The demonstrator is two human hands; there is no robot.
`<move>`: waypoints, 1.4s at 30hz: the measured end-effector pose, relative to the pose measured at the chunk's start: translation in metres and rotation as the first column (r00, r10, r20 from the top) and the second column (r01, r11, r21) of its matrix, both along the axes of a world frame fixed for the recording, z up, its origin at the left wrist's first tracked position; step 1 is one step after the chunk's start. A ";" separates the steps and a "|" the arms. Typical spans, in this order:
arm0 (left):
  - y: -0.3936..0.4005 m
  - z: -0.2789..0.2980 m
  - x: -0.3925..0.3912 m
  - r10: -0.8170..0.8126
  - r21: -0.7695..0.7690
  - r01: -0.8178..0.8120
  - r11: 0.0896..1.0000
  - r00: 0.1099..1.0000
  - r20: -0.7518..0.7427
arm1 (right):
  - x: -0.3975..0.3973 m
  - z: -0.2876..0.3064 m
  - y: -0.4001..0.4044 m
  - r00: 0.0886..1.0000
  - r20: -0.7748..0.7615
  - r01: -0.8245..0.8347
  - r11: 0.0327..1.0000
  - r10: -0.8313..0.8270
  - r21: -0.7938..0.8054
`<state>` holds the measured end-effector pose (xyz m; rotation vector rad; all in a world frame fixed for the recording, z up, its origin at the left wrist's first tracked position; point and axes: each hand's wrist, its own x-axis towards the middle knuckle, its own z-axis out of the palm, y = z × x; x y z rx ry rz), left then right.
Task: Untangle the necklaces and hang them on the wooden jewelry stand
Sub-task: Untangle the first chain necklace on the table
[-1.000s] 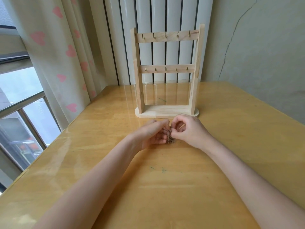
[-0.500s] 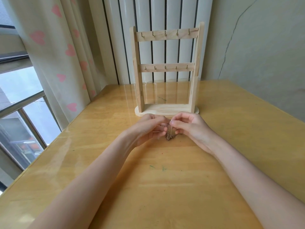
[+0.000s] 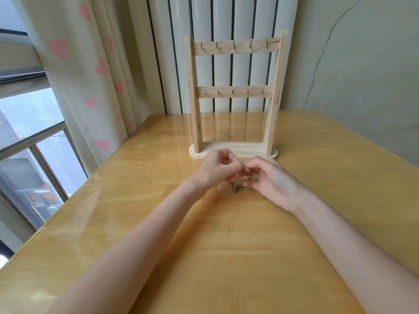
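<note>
- We hold our two hands close together over the worktop (image 3: 226,257), just in front of the wooden jewelry stand (image 3: 234,98).
- Our left hand (image 3: 215,169) has its fingers curled inward, and its grip is pinched on the tangled necklaces (image 3: 235,187) near their top.
- Our right hand (image 3: 269,177) faces it from the other side, thumb and forefinger closed on the same bunch of chain; the other fingers are loosely bent beneath.
- The fingertips of both hands nearly touch, and we cannot tell exactly which strand each one has.
- The necklaces hang as a small dark clump below and between our hands, low over the worktop; whether the clump touches the surface we cannot tell.
- The stand is upright on its oval base, beyond our hands and near the back edge of the worktop.
- It carries two crossbars, an upper and a lower, each with a row of five small metal hooks (image 3: 234,45); every hook is bare.
- Behind the stand rises a white ribbed radiator (image 3: 226,19), and to its right a pale wall with a long crack (image 3: 317,64).
- To the left hangs a cream curtain with pink hearts (image 3: 86,64), and beside it a window (image 3: 27,137).
- The worktop is glossy yellow wood with a few small green marks (image 3: 229,231) between our forearms.
</note>
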<state>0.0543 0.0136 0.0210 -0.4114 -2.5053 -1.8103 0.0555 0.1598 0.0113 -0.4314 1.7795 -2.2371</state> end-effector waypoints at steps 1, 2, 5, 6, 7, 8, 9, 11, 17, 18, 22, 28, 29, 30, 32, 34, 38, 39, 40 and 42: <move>0.000 0.000 0.000 0.007 -0.008 -0.007 1.000 1.000 -0.009 | 0.001 0.000 0.000 1.000 -0.009 -0.005 0.999 0.005 0.036; 0.001 -0.001 0.000 0.013 -0.010 -0.013 1.000 1.000 -0.006 | 0.001 0.000 0.000 1.000 -0.021 -0.005 0.998 0.007 0.069; 0.001 -0.003 -0.001 0.032 0.021 -0.033 0.999 0.999 0.027 | 0.001 -0.001 0.000 0.999 -0.047 0.012 0.995 -0.007 0.102; 0.002 -0.003 -0.001 0.033 0.031 -0.034 0.999 0.999 0.037 | 0.000 -0.001 0.000 0.999 -0.045 0.027 0.997 -0.024 0.072; 0.002 -0.003 -0.001 0.025 0.040 -0.027 0.999 0.998 0.051 | -0.001 -0.001 0.001 0.998 -0.030 0.047 0.999 -0.046 0.024; 0.002 -0.003 -0.001 0.003 0.044 -0.006 0.999 0.997 0.071 | -0.003 0.000 0.002 0.998 -0.012 0.066 0.997 -0.067 -0.025; 0.001 -0.004 -0.001 -0.032 0.042 0.028 0.999 0.995 0.097 | -0.005 0.000 0.004 0.997 0.005 0.083 0.995 -0.083 -0.058; 0.000 -0.005 0.000 -0.094 0.029 0.091 0.995 0.986 0.137 | -0.007 -0.002 0.008 0.994 0.026 0.107 0.992 -0.105 -0.067; -0.006 -0.003 -0.004 -0.053 0.162 0.014 0.987 0.970 0.236 | -0.009 -0.003 0.009 0.991 -0.007 0.132 0.991 -0.132 0.001; -0.007 -0.004 -0.004 -0.024 0.162 -0.016 0.987 0.970 0.240 | -0.008 -0.004 0.009 0.990 -0.032 0.136 0.989 -0.134 0.056; -0.008 -0.006 -0.006 0.068 0.058 -0.080 0.995 0.981 0.181 | -0.008 -0.005 0.008 0.990 -0.019 0.139 0.989 -0.138 0.044; -0.008 -0.008 -0.006 0.040 0.050 -0.049 0.998 0.984 0.173 | -0.010 -0.001 0.016 0.981 0.081 0.183 0.976 -0.175 -0.117; -0.008 -0.008 -0.006 0.036 0.084 -0.052 0.995 0.982 0.183 | -0.010 0.000 0.015 0.980 0.080 0.188 0.978 -0.180 -0.095; -0.008 -0.008 -0.006 0.035 0.121 -0.059 0.991 0.981 0.192 | -0.009 0.000 0.015 0.980 0.077 0.187 0.979 -0.181 -0.078; -0.008 -0.009 -0.008 0.047 0.185 -0.084 0.979 0.979 0.198 | -0.008 0.001 0.015 0.984 0.060 0.169 0.984 -0.167 -0.045; -0.009 -0.008 -0.010 0.075 0.262 -0.126 0.957 0.977 0.197 | -0.008 0.001 0.015 0.989 0.061 0.135 0.991 -0.134 -0.008; -0.006 -0.010 -0.012 0.168 0.362 -0.221 0.906 0.971 0.170 | -0.006 -0.002 0.011 0.993 0.095 0.058 0.984 -0.075 0.170; -0.005 -0.011 -0.012 0.181 0.372 -0.227 0.900 0.971 0.153 | -0.005 -0.002 0.009 0.993 0.089 0.054 0.975 -0.075 0.217; -0.005 -0.011 -0.012 0.182 0.385 -0.226 0.895 0.972 0.148 | -0.005 -0.003 0.009 0.993 0.080 0.065 0.971 -0.085 0.229; -0.007 -0.010 -0.012 0.153 0.381 -0.206 0.901 0.974 0.165 | -0.007 -0.003 0.011 0.989 0.073 0.115 0.985 -0.125 0.130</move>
